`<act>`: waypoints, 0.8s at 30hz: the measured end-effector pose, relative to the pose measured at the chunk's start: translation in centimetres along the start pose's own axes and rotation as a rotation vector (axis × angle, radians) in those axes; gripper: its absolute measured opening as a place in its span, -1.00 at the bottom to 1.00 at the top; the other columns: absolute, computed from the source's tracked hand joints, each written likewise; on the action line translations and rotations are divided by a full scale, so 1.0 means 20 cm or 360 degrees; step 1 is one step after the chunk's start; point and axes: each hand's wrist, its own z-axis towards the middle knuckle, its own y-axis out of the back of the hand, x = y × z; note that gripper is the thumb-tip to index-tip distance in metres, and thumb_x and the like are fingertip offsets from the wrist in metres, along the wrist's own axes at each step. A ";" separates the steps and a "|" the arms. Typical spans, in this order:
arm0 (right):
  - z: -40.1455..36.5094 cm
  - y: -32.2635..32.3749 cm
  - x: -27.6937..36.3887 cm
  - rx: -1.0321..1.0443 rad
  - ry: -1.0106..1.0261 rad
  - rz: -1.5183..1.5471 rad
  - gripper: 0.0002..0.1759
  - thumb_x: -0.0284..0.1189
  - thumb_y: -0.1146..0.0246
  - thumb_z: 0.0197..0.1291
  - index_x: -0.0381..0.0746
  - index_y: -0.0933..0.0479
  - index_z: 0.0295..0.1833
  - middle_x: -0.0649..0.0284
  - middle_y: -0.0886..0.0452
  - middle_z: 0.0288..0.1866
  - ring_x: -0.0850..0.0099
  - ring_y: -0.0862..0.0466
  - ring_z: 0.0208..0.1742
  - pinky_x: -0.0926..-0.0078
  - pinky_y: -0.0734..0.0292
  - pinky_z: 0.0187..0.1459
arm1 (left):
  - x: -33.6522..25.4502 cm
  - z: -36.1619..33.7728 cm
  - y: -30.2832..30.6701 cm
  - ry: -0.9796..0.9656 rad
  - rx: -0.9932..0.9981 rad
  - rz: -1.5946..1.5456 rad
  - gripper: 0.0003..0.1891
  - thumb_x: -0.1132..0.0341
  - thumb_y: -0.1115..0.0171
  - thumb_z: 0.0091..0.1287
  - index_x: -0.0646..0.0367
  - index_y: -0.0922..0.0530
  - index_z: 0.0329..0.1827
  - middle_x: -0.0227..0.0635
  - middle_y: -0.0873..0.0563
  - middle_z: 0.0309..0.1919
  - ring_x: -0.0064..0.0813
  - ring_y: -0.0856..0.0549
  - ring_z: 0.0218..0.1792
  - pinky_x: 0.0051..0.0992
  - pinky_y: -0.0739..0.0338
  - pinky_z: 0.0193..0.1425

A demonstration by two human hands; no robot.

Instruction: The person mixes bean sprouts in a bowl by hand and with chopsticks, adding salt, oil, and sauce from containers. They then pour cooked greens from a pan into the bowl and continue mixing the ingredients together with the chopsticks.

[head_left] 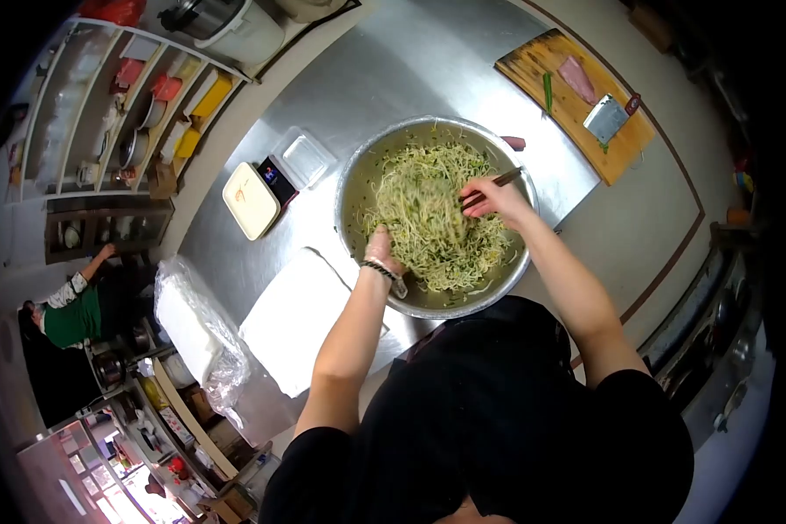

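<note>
A large metal bowl [347, 188] holds a heap of bean sprouts [437, 253] mixed with chopped greens. Its middle is smeared by motion. My right hand [498, 201] is closed around dark chopsticks [507, 176], whose lower ends go into the sprouts at the heap's right side. Inside the bowl's left rim, my left hand [382, 251] touches the sprouts, seemingly in a thin clear glove. Its thumb shows, but the other fingers are mostly hidden. A dark braided band circles that wrist.
Left of the bowl are a cream tray on a scale [251, 201], a clear plastic container [302, 158] and white sheets [297, 314]. At upper right, a cutting board [533, 65] bears meat, green pieces and a cleaver [606, 120]. Another person [74, 316] stands far left by shelves.
</note>
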 end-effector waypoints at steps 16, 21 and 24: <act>0.53 -0.65 0.56 0.0557 0.0477 -0.1391 -0.64 -0.25 -0.11 0.07 -0.33 -0.48 -0.15 0.12 -0.62 -0.44 0.40 -0.61 -0.59 0.46 -0.56 -0.44 | -0.11 -0.22 0.04 -0.0094 -0.0263 0.0454 -0.66 0.30 0.17 0.34 0.24 -0.36 0.12 -0.11 -0.54 -0.01 -0.15 -0.58 -0.05 -0.07 -0.52 -0.02; 0.56 0.13 0.63 0.0367 0.0539 -0.1779 -0.55 -0.13 -0.04 0.11 -0.26 -0.58 -0.57 0.28 -0.53 -0.75 0.47 -0.61 -0.64 0.52 -0.52 -0.52 | -0.07 -0.22 0.09 0.0032 -0.0235 0.0406 -0.56 0.12 0.30 0.42 0.18 -0.29 0.23 -0.13 -0.48 0.13 -0.08 -0.48 0.11 0.02 -0.33 0.20; 0.21 0.38 0.37 0.0545 -0.0061 -0.1201 -0.71 -0.27 -0.15 0.10 -0.30 -0.58 -0.34 0.19 -0.63 -0.49 0.47 -0.65 -0.55 0.59 -0.57 -0.51 | -0.04 -0.21 0.07 0.0070 -0.0347 0.0475 -0.56 0.11 0.31 0.43 0.10 -0.30 0.24 -0.17 -0.49 0.14 -0.15 -0.47 0.15 0.03 -0.32 0.20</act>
